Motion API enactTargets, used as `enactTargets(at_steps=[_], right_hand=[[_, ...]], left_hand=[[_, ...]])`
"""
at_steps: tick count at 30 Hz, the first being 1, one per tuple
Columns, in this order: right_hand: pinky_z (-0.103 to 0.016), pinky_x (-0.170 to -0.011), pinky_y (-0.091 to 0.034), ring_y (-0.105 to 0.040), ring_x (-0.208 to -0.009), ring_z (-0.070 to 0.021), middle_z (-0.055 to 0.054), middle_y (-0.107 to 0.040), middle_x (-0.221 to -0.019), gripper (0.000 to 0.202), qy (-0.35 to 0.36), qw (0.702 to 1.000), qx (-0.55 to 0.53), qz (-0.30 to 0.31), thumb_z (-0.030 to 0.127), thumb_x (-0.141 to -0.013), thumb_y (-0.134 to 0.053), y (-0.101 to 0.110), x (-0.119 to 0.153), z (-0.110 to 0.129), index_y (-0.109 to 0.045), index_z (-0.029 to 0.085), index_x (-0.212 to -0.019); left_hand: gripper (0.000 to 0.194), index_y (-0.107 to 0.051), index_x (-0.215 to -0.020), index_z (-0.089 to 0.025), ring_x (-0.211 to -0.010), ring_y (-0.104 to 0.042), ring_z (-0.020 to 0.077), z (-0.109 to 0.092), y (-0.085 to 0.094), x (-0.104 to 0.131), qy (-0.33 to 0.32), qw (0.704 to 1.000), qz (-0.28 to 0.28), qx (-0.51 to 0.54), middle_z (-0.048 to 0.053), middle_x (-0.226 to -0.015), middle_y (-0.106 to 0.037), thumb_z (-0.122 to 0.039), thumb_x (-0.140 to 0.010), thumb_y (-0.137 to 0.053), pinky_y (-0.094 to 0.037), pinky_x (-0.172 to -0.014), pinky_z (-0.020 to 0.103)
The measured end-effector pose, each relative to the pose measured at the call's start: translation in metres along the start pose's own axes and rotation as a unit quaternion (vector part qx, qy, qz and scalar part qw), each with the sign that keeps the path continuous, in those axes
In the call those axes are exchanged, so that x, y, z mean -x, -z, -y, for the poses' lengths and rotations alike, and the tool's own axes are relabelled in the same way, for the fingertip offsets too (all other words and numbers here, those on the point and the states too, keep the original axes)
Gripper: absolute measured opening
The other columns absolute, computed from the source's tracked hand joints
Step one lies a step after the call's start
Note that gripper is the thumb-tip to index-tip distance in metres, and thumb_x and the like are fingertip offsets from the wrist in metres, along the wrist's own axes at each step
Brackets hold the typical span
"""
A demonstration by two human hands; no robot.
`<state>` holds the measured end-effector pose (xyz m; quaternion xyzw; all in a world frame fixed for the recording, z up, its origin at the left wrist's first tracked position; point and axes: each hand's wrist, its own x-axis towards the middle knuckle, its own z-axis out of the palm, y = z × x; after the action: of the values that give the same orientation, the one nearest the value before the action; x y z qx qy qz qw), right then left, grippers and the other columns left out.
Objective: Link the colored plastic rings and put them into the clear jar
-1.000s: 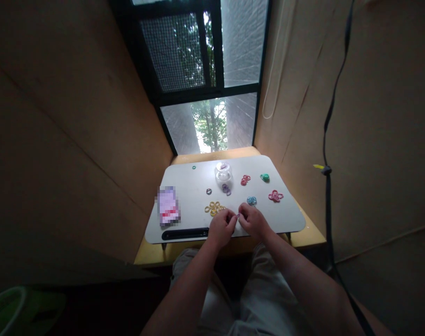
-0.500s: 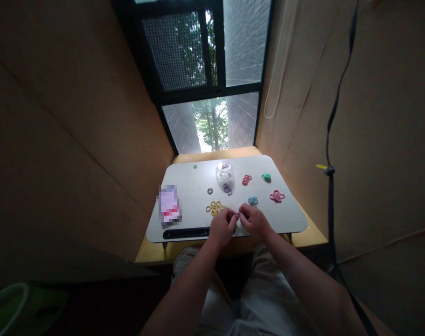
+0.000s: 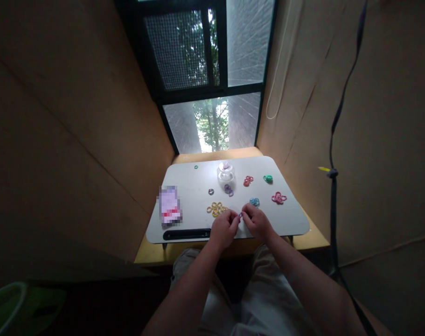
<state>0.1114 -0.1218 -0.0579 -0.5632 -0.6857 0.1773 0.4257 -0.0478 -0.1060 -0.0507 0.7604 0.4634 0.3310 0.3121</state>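
- The left hand (image 3: 226, 227) and right hand (image 3: 257, 221) pinched a small purplish band (image 3: 240, 215) between their fingertips; whether both pulled equally on it, I could not tell.
- The band sat in the narrow gap between the hands, above the near edge of the white table (image 3: 191, 184).
- It looked very light, soft and probably stretchy, unlikely to break but easy to lose; opposite sides of its rim seemed the best hold, by thumb and forefinger.
- Yellow rings (image 3: 216, 207) lay just beyond the left hand, light-blue rings (image 3: 254, 201) just beyond the right.
- Farther out lay purple rings (image 3: 229, 190), in front of a clear jar (image 3: 226, 175).
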Motion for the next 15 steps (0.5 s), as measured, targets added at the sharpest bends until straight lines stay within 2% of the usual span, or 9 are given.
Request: enactTargets(at_steps=[4,10,15], right_hand=[[-0.025,-0.061,-0.037,-0.05,-0.063,-0.014,0.002,-0.052,-0.066,0.011,0.002,1.0,-0.002,0.002,0.025,-0.086,-0.046,0.0002,0.0011,0.0006,-0.049,0.021,-0.076],[-0.024,-0.058,-0.034,-0.048,-0.059,-0.0126,0.003,-0.05,-0.062,0.015,0.014,0.999,0.028,0.041,0.025,-0.085,-0.048,-0.0001,0.0025,0.0015,-0.051,0.021,-0.071],[-0.024,-0.058,-0.035,-0.047,-0.06,-0.013,0.003,-0.049,-0.062,0.016,-0.003,1.0,0.0,0.019,0.026,-0.086,-0.046,-0.0002,-0.0009,0.0001,-0.049,0.021,-0.07]], left_hand=[[0.018,-0.059,-0.08,-0.02,-0.067,-0.053,0.0128,0.0003,0.0007,0.0001,0.002,1.0,0.001,-0.002,-0.001,-0.072,-0.061,-0.033,-0.088,-0.05,-0.037,-0.062,0.025],[0.018,-0.059,-0.082,-0.019,-0.068,-0.055,0.0129,0.0,0.0022,-0.0006,0.009,1.0,-0.009,0.02,0.0,-0.074,-0.062,-0.034,-0.088,-0.051,-0.037,-0.063,0.025],[0.018,-0.059,-0.082,-0.02,-0.069,-0.055,0.0137,-0.0007,0.0032,-0.0024,0.007,1.0,0.008,0.017,0.0,-0.074,-0.062,-0.034,-0.088,-0.05,-0.038,-0.064,0.026]])
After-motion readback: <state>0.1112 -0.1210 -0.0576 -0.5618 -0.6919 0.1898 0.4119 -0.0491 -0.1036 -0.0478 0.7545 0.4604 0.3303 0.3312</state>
